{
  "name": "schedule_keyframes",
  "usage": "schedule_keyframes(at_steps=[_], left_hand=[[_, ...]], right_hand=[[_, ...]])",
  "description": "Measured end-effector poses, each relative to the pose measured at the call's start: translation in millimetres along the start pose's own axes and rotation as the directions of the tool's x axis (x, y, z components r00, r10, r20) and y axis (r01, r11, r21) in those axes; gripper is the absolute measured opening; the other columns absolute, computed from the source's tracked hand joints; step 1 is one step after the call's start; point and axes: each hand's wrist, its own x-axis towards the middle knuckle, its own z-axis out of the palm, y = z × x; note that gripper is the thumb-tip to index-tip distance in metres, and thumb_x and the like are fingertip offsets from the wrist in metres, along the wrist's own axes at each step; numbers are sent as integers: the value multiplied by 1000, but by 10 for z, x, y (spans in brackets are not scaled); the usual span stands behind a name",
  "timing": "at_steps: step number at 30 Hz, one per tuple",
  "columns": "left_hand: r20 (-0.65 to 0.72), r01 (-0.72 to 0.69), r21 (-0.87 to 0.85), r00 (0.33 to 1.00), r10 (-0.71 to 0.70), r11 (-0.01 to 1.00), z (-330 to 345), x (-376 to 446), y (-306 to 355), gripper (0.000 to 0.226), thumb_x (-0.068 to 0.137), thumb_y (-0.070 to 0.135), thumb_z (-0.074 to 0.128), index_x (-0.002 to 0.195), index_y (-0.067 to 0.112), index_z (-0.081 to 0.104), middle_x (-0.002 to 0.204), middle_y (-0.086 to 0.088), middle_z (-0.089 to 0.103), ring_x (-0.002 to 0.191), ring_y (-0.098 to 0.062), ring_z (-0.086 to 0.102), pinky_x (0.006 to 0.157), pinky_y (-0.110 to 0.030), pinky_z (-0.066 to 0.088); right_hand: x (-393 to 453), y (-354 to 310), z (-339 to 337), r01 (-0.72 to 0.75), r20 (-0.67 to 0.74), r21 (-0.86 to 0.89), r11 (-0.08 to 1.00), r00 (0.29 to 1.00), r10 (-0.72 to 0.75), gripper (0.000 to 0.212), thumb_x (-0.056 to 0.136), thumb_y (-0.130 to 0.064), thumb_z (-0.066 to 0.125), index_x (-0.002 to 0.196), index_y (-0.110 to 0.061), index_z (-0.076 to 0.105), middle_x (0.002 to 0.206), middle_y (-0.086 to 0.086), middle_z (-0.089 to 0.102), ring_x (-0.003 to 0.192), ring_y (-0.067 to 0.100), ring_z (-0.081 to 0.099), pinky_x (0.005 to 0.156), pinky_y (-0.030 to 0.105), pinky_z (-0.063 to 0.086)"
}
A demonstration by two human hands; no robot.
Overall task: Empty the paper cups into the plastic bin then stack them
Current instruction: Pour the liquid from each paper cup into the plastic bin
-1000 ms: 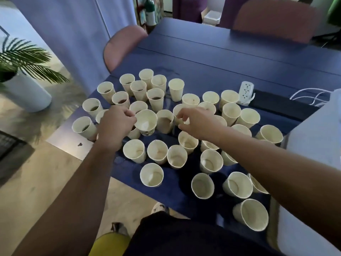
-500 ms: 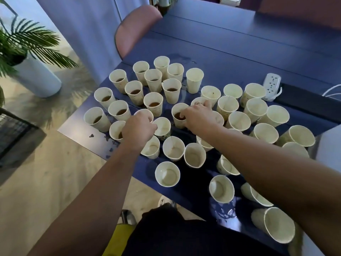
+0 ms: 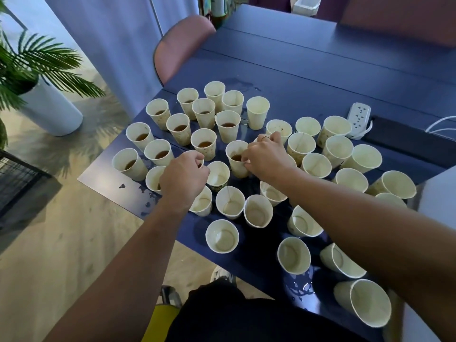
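Note:
Many cream paper cups stand on the dark blue table [image 3: 320, 77]. Those at the back left, like one cup [image 3: 140, 138], hold brown liquid. The cups in front and at the right, like one near cup [image 3: 222, 236], are empty. My left hand [image 3: 183, 178] curls its fingers over the rim of a mostly hidden cup [image 3: 200, 161] with dark liquid. My right hand [image 3: 265, 159] pinches the rim of a cup [image 3: 234, 169] that holds brown liquid. An empty cup [image 3: 218, 175] stands between the two hands. No plastic bin is plainly in view.
A white power strip [image 3: 357, 119] and a black slab [image 3: 404, 132] lie at the right back. Spilled drops [image 3: 148, 193] wet the table's left corner. A pink chair [image 3: 182, 45] stands behind it. A potted palm [image 3: 37, 70] is on the floor at left.
My left hand set down the empty cup it held and moved left onto a filled cup. My right hand closed on the rim of a cup with brown liquid. The view shifted.

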Motion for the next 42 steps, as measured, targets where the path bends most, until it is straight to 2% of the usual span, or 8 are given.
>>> schedule_keyframes(at_steps=[4, 11, 15, 17, 22, 35, 39, 42], left_hand=[[21, -30, -46, 999, 31, 998, -2, -92, 98, 39, 95, 27, 63, 134, 28, 63, 124, 4, 70, 107, -18, 64, 86, -35, 52], [215, -115, -351, 956, 199, 929, 103, -238, 436, 67, 86, 34, 78, 146, 30, 48, 138, 8, 59, 125, -13, 57, 106, -42, 48], [249, -150, -522, 915, 318, 840, 238, -393, 678, 83, 79, 35, 86, 148, 33, 39, 134, 18, 56, 93, -1, 69, 84, -21, 53], [221, -175, -569, 908, 355, 803, 281, -490, 841, 77, 79, 31, 87, 143, 29, 43, 128, 14, 63, 89, -2, 70, 72, -13, 49], [184, -241, -650, 870, 457, 721, 374, -704, 1281, 54, 77, 27, 88, 121, 31, 57, 104, 18, 73, 86, -5, 72, 85, -38, 58], [169, -242, -846, 723, 670, 474, 560, -1307, 2327, 47, 67, 24, 92, 104, 34, 66, 103, 4, 76, 95, -17, 73, 80, -34, 58], [195, -256, -854, 651, 734, 454, 569, -1476, 2631, 48, 73, 14, 91, 112, 21, 65, 104, 5, 76, 96, -12, 73, 81, -28, 59], [221, -263, -849, 611, 760, 458, 612, -1623, 2821, 45, 75, 12, 89, 111, 25, 65, 102, 11, 75, 94, -7, 73, 82, -29, 60]], right_hand=[[-133, 77, -170, 22, -107, 19, 1000, 994, -20, 22, 100, -34, 54, 108, -31, 74, 106, -5, 71, 104, 19, 53, 93, 44, 26], [-565, 274, -670, 81, -345, 54, 995, 937, -57, 16, 96, -35, 61, 101, -31, 76, 99, -9, 73, 94, 20, 56, 86, 43, 25], [-925, 401, -925, 126, -491, 66, 990, 868, -78, 6, 86, -26, 72, 85, -25, 77, 80, -8, 71, 77, 22, 56, 81, 44, 32], [-1117, 494, -1029, 114, -540, 66, 991, 840, -60, 5, 84, -25, 72, 82, -24, 77, 75, -8, 69, 74, 24, 56, 80, 43, 31], [-1577, 752, -1197, 3, -584, 77, 997, 811, 43, 14, 84, -30, 63, 81, -26, 76, 74, -9, 65, 75, 24, 55, 82, 42, 26], [-2802, 1342, -1453, -219, -567, 283, 934, 747, 347, 11, 81, -34, 80, 91, -34, 76, 97, -5, 58, 93, 18, 49, 82, 39, 27], [-3057, 1437, -1517, -283, -561, 444, 850, 652, 510, 43, 76, -32, 85, 116, -36, 68, 115, -2, 54, 106, 19, 51, 92, 45, 36], [-3202, 1498, -1518, -301, -382, 699, 648, 609, 695, 95, 66, -48, 88, 145, -41, 34, 130, -10, 46, 113, 7, 50, 97, 31, 41]])
